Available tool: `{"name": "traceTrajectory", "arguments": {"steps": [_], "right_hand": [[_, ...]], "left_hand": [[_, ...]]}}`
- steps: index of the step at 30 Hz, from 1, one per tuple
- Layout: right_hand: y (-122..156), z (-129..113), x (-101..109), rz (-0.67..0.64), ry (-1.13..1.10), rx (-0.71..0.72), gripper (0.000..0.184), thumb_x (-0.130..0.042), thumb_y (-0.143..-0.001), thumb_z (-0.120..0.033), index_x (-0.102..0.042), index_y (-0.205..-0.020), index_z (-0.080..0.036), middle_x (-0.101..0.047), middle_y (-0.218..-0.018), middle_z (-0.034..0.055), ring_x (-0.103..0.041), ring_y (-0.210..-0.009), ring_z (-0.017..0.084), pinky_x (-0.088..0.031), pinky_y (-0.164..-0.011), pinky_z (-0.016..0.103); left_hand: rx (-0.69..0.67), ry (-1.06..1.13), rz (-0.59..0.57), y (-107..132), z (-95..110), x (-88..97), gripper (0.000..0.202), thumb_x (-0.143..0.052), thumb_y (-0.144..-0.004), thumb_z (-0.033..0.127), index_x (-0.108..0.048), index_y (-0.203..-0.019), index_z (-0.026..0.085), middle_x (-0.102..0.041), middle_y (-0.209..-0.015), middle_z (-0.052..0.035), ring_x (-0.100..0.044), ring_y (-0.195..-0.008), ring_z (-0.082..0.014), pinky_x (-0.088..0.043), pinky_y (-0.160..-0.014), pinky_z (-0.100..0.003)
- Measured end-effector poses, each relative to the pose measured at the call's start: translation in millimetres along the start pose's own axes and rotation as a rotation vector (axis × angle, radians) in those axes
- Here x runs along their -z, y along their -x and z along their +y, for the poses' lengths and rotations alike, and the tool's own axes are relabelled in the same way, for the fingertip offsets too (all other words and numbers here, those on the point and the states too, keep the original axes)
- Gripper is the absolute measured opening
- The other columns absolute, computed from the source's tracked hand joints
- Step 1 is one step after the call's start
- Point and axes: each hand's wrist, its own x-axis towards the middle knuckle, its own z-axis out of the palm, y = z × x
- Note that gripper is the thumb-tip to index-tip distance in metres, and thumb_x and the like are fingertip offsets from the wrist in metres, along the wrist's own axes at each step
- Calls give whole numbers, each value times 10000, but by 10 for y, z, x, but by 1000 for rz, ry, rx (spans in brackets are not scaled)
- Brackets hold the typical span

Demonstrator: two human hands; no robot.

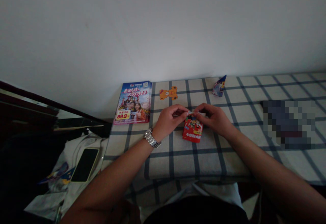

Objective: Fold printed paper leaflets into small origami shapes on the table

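Note:
On the checked cloth, a small red printed paper (191, 133) with pictures and lettering lies between my hands; it looks folded. My left hand (172, 119), with a metal watch (152, 138) on its wrist, pinches the paper's far edge with thumb and index finger. From the other side my right hand (213, 118) grips the same edge, its fingertips almost touching those of the left. The fingers hide part of that edge.
A stack of blue and pink flyers (133, 103) lies at the table's left end. An orange bear cutout (168, 93) and a folded blue-purple paper (219, 86) lie near the wall. A blurred-out dark item (287, 124) is at right. A phone (85, 164) rests lower left.

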Motion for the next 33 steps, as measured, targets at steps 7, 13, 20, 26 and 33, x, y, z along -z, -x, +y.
{"name": "traceTrajectory", "arguments": {"steps": [7,13,20,26,33], "right_hand": [[5,-18,-6,16,32,23,168,-687,-943,-388,-713,-939,-222,-739,-835,15,-568,-626,147,-421,-578,290],[0,-31,-5,19,34,17,165,-692,-939,-384,-714,-941,-220,-735,-824,14,-549,-606,142,-402,-561,286],[15,-43,3,33,24,36,149,-695,-941,-366,-716,-937,-219,-738,-820,14,-558,-619,145,-394,-563,282],[17,-60,10,40,41,62,149,-691,-943,-346,-714,-944,-200,-742,-820,17,-561,-616,134,-397,-576,274],[17,-77,-5,27,-3,47,155,-708,-937,-361,-726,-953,-208,-750,-855,21,-605,-666,145,-441,-610,276]], "left_hand": [[20,44,6,3,36,-4,180,-721,-950,363,-740,-971,186,-781,-915,-44,-745,-838,-159,-603,-759,-264],[16,78,-7,8,28,1,181,-718,-956,369,-745,-990,194,-787,-938,-45,-746,-849,-157,-604,-764,-267],[24,108,0,10,24,-3,201,-754,-925,364,-745,-1018,186,-787,-966,-50,-749,-865,-157,-610,-781,-261],[16,121,1,9,22,-9,187,-756,-926,366,-740,-989,190,-777,-948,-42,-737,-850,-147,-596,-779,-249],[-34,100,9,15,29,-4,165,-736,-947,361,-723,-927,198,-744,-870,-19,-695,-784,-128,-555,-719,-233]]}}
